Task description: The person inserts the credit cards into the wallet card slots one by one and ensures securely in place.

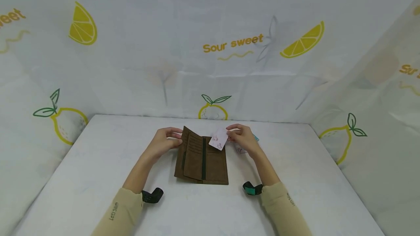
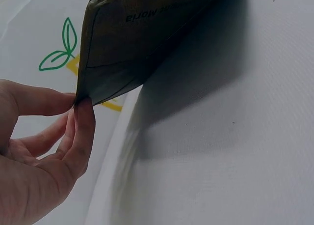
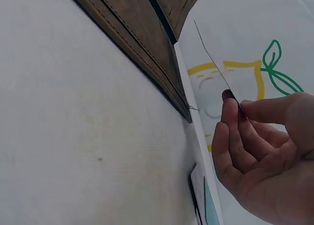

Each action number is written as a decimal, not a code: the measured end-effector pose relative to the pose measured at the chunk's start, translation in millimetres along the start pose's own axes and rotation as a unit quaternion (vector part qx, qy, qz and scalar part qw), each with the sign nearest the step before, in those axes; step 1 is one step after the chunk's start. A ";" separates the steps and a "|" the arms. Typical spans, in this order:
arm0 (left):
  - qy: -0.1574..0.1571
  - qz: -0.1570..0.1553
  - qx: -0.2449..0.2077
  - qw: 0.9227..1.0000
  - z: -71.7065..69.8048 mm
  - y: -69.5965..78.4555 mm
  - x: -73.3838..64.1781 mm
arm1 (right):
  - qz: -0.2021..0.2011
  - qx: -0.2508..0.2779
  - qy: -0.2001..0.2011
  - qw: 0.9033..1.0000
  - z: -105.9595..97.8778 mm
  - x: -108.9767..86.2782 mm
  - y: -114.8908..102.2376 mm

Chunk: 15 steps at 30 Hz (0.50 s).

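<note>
A brown wallet (image 1: pixel 214 166) lies unfolded on the white table, its card slots facing up. My left hand (image 1: pixel 164 141) pinches the edge of the wallet's left cover, which is tilted up; in the left wrist view the thumb and a finger grip the cover's corner (image 2: pixel 117 38). My right hand (image 1: pixel 243 139) pinches a pale card (image 1: pixel 218 139) with a pink pattern above the wallet's right half. Seen from the right wrist, that card (image 3: pixel 212 55) is edge-on between thumb and fingers, raised above the table.
More cards (image 1: pixel 241 150) lie on the table beneath my right hand, partly hidden by it; a pale and teal stack (image 3: pixel 201 193) shows in the right wrist view. A white cloth (image 1: pixel 147 83) printed with lemons hangs behind the table (image 1: pixel 108 156).
</note>
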State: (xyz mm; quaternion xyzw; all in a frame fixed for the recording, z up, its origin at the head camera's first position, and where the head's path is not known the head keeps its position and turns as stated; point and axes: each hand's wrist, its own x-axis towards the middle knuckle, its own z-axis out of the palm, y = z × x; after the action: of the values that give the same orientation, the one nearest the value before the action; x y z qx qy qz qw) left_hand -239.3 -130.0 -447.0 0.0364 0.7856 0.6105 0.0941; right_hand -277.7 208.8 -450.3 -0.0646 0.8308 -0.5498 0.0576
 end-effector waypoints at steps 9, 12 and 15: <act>-0.011 0.006 -0.015 1.000 -0.6 -2.1 1.0 | -0.012 -0.029 -0.009 0.999 4.7 -2.5 1.1; -0.013 0.006 -0.014 1.000 -2.2 -1.7 1.2 | -0.030 -0.043 -0.012 0.999 6.3 -2.7 2.0; -0.009 0.003 -0.012 1.000 -4.7 -2.6 0.5 | -0.045 -0.047 -0.016 0.998 10.4 -1.5 3.1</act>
State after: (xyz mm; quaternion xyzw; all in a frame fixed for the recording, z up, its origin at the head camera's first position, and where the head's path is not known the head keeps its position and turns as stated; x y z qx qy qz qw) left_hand -240.5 -135.0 -448.4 0.0438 0.7773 0.6196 0.0999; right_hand -274.6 200.9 -457.2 -0.1136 0.8509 -0.5111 0.0430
